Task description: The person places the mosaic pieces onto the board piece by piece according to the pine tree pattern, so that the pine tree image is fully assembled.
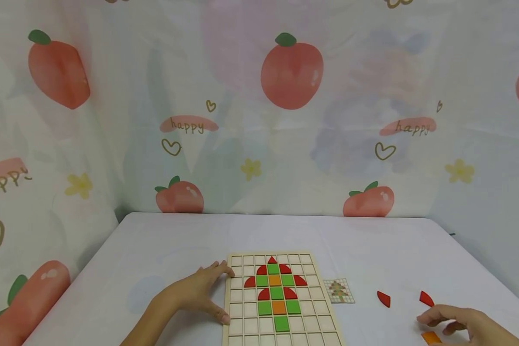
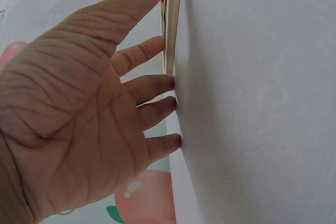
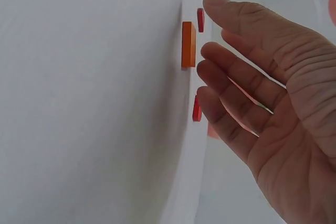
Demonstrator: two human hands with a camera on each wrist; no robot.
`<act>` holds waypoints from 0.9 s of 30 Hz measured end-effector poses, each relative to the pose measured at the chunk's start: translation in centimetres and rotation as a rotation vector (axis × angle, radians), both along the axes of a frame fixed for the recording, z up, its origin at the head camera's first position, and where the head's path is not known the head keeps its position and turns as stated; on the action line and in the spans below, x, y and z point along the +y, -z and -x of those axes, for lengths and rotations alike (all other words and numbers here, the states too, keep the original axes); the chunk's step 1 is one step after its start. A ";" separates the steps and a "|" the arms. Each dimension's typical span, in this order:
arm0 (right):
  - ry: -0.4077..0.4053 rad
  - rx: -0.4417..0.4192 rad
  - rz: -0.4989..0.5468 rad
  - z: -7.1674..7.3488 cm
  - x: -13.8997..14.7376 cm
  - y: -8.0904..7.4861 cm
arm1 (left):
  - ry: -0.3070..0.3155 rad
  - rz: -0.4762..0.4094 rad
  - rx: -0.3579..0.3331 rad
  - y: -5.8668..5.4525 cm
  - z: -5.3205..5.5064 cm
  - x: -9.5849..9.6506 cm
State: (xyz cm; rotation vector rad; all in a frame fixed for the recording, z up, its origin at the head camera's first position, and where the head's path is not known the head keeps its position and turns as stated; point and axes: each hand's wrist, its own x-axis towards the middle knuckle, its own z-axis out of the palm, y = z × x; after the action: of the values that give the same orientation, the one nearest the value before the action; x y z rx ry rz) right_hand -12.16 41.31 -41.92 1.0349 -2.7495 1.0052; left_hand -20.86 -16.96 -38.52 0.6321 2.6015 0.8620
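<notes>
A wooden grid board [image 1: 320, 310] lies on the table, bearing a tree-shaped pattern of green squares [image 1: 276, 292], orange squares [image 1: 278, 307], red quarter-circles [image 1: 300, 280] and a red triangle [image 1: 272, 260] at its top. My left hand [image 1: 188, 290] rests along the board's left edge, thumb and fingers spread. In the left wrist view its fingertips meet the board's side and the tabletop. My right hand [image 1: 469, 322] hovers at the right with loosely bent fingers and nothing between them. An orange square [image 1: 431, 338] lies just under it, and one red quarter-circle [image 1: 426, 299] sits beyond its fingertips.
Another red quarter-circle [image 1: 384, 299] lies between the board and my right hand. Beside the board's right edge is a small pattern card [image 1: 339, 291] showing a tree on a grid. A printed fabric backdrop [image 1: 285, 187] stands behind the white table [image 1: 177, 235].
</notes>
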 end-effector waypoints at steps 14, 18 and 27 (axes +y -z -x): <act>0.025 -0.058 -0.065 -0.2 0.3 -0.2 | 0.004 0.001 -0.002 0.1 0.1 0.1; 0.057 -0.079 -0.107 -0.1 -0.1 -0.6 | 0.012 -0.007 0.001 0.2 0.1 0.0; 0.097 -0.044 -0.119 0.3 -2.6 -1.1 | 0.011 -0.007 0.013 0.1 0.0 0.0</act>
State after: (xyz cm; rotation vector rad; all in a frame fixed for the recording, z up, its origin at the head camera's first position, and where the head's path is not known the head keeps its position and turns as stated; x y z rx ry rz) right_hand -12.42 38.71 -40.82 0.8935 -2.8947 0.8718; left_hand -20.89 -16.97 -38.59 0.6556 2.6048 0.8666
